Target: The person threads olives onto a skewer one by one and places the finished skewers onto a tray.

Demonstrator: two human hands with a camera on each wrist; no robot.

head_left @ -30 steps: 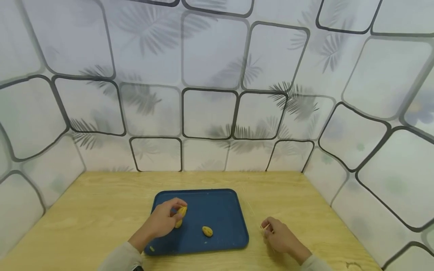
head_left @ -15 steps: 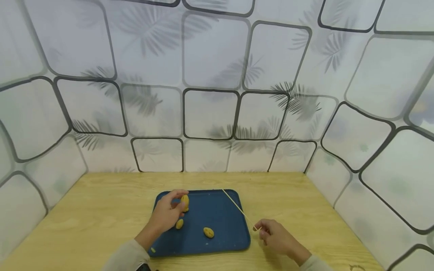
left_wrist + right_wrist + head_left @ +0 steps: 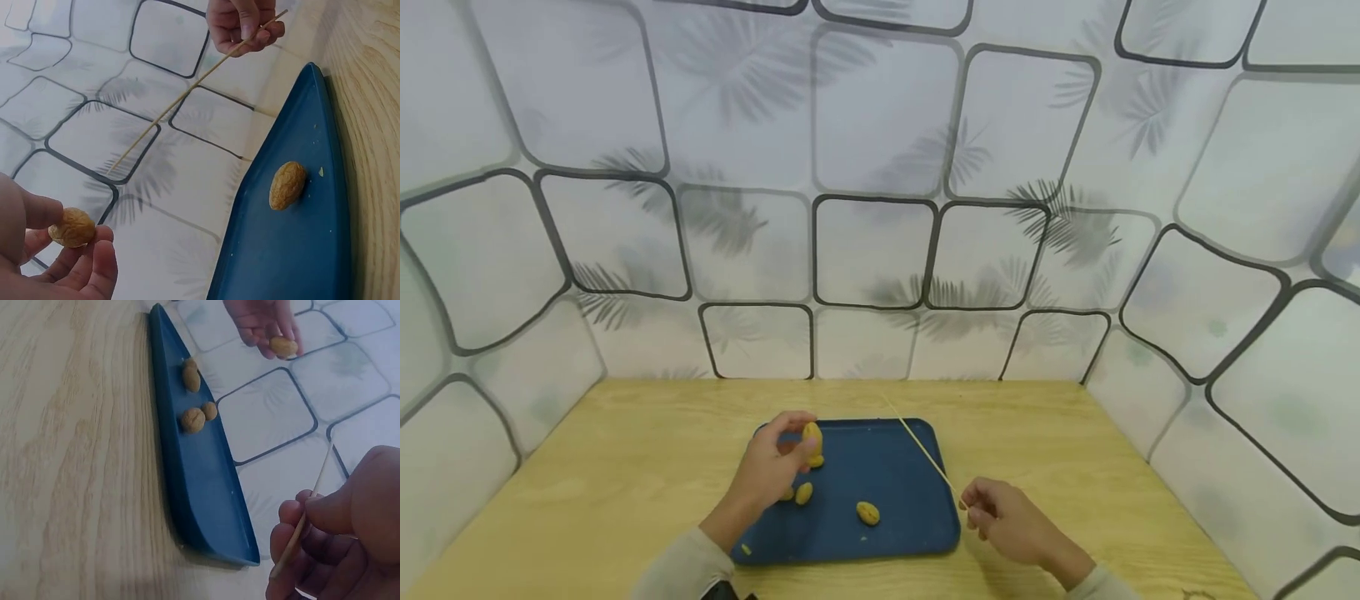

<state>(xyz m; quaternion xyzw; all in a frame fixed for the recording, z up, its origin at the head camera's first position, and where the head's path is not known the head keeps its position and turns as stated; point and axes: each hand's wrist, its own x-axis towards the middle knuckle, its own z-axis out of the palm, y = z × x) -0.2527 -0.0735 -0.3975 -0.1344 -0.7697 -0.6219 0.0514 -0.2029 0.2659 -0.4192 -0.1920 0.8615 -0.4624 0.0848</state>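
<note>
Blue tray (image 3: 880,467), golden-brown food pieces (image 3: 868,513), pale tan skewer (image 3: 187,94), yellow wood-grained worktop (image 3: 655,467), whitish wall (image 3: 868,250) patterned with grey rounded squares and fronds

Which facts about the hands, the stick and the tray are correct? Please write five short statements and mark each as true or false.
1. The right hand holds a thin stick. True.
2. The left hand grips a yellow oval piece. True.
3. The stick passes through the yellow oval piece. False: the two are apart.
4. The other pieces all lie on the bare table. False: they lie on the tray.
5. The tray is red. False: it is blue.
</note>
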